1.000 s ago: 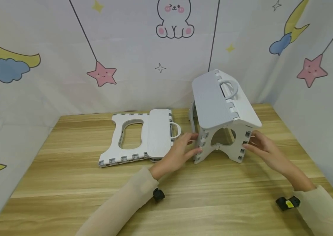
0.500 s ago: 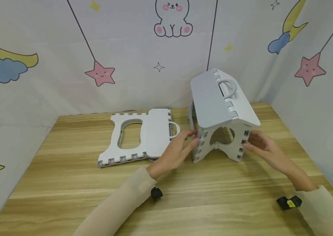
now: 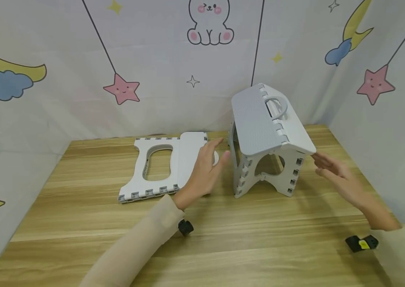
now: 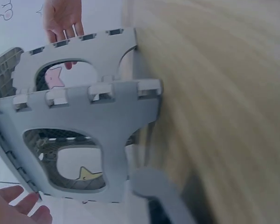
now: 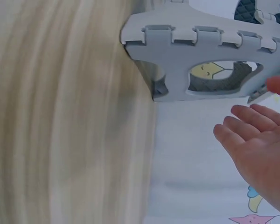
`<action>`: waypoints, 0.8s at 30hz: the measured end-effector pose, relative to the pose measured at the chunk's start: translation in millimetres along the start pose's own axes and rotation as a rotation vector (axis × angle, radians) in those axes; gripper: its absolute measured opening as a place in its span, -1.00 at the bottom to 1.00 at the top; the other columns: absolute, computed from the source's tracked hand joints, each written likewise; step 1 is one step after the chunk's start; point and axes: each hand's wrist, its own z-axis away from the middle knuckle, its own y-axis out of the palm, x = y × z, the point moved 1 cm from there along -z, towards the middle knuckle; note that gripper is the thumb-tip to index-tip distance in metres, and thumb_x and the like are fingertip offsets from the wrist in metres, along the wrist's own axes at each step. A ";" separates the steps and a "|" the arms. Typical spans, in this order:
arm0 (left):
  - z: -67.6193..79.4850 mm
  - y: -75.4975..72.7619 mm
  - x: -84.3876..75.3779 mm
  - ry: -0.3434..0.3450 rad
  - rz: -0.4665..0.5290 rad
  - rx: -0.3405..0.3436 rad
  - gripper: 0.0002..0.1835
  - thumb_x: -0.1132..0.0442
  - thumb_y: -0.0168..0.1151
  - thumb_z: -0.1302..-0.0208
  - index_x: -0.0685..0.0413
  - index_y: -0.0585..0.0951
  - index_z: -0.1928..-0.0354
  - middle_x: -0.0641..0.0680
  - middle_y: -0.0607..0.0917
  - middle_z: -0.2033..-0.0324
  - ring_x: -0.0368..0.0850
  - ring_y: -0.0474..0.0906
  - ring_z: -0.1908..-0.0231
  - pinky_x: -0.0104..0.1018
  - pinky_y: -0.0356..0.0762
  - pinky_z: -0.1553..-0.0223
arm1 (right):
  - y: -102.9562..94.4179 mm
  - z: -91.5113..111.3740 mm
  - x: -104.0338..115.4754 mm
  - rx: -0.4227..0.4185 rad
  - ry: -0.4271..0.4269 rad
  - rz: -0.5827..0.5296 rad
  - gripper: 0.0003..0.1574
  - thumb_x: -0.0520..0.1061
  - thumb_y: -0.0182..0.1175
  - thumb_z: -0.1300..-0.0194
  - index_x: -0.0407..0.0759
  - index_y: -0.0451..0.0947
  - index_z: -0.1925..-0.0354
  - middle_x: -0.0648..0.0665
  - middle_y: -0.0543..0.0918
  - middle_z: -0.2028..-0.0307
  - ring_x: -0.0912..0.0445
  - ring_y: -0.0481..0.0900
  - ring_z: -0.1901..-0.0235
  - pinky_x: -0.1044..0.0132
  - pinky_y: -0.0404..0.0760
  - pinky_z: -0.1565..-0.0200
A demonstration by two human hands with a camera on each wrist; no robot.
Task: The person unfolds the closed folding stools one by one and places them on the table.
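Observation:
A white and grey folding step stool (image 3: 260, 119) stands on its legs at the back right of the table, its two-panel top peaked like a roof and a loop handle on the ridge. My left hand (image 3: 202, 171) is off its left side, fingers spread and holding nothing, overlapping a second stool in the head view. To the right of the standing stool, my right hand (image 3: 342, 181) has its fingers extended just beside the edge of the top. In the right wrist view, that hand (image 5: 266, 144) appears palm up, apart from the stool's side (image 5: 177, 70).
The second folding stool (image 3: 138, 175) lies flat and folded at the back middle, partly covered by my left hand. Behind the wooden table (image 3: 242, 247) hangs a white curtain (image 3: 152, 48) with printed stars and moons. More curtain borders both sides.
Both hands have let go of the standing stool's legs and drawn apart, the left one leftward and the right one rightward. The stools stay in place.

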 end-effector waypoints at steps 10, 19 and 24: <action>-24.5 -13.0 -24.2 0.081 0.000 0.067 -0.16 -0.37 -0.32 -0.49 0.00 0.01 -0.59 -0.04 0.01 -0.55 -0.21 -0.21 -0.51 -0.02 -0.17 -0.50 | -18.0 -23.4 34.4 -0.102 0.040 0.195 -0.34 -0.13 -0.12 -0.61 -0.07 0.04 -0.57 -0.19 0.08 -0.53 0.20 0.07 -0.46 0.61 0.15 -0.30; -49.0 -13.7 -48.8 0.161 -0.042 0.104 -0.22 -0.23 -0.23 -0.55 0.12 0.03 -0.57 0.09 0.06 -0.55 -0.18 -0.24 -0.53 -0.25 -0.24 -0.50 | -24.5 -62.2 64.9 -0.006 0.075 0.297 -0.20 0.03 -0.03 -0.56 0.30 -0.13 -0.58 -0.01 -0.12 -0.56 -0.11 -0.22 -0.52 -0.37 -0.23 -0.40; -62.0 -8.4 -57.8 0.171 -0.052 0.129 -0.30 -0.03 -0.13 -0.59 0.21 0.04 -0.56 0.17 0.06 -0.54 0.00 -0.19 -0.53 -0.32 -0.28 -0.48 | -21.8 -81.4 74.7 0.050 0.064 0.328 -0.13 0.08 -0.02 -0.54 0.24 -0.23 -0.60 0.00 -0.20 -0.57 -0.11 -0.26 -0.53 -0.37 -0.26 -0.40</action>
